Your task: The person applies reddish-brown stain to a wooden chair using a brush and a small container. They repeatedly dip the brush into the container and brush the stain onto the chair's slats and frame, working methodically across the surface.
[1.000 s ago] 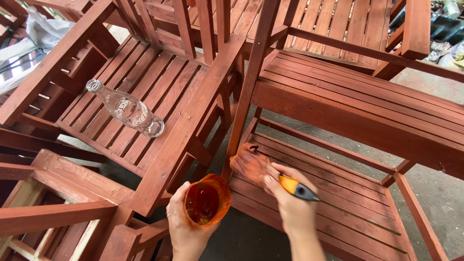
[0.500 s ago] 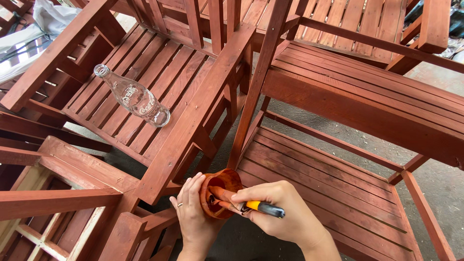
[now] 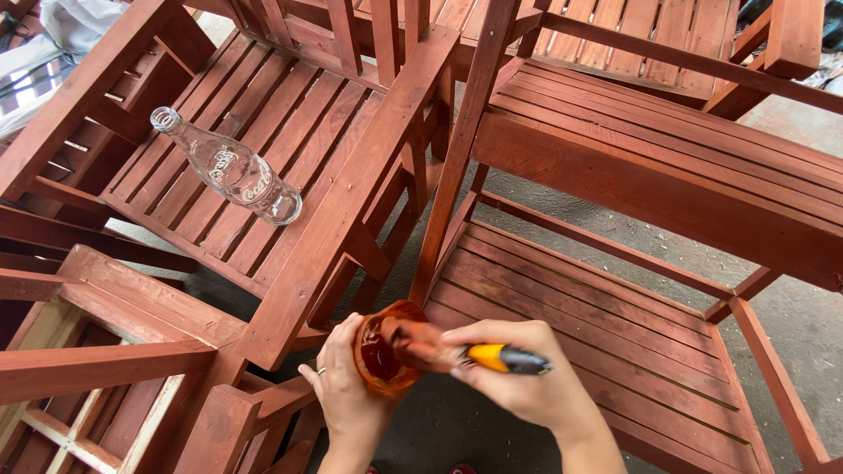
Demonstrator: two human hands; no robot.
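Observation:
My left hand (image 3: 344,391) grips a small stained cup (image 3: 383,351) of red-brown wood stain, tilted toward my right side. My right hand (image 3: 525,379) holds a paintbrush (image 3: 474,353) with a yellow and black handle, and its bristle end is dipped into the cup's mouth. Both hands are low in the view, in front of a red-brown slatted wooden rack (image 3: 615,175). One upright leg of the rack (image 3: 457,167) rises just above the cup.
An empty clear glass bottle (image 3: 230,168) lies on the slatted seat of a red-brown wooden chair (image 3: 290,132) at upper left. More stained wooden frames (image 3: 97,351) crowd the lower left. Grey concrete floor (image 3: 799,307) shows on the right.
The brush has come off the rack's lower slats and into the cup. The cup has tipped from mouth-up toward the brush, and both hands have drawn together.

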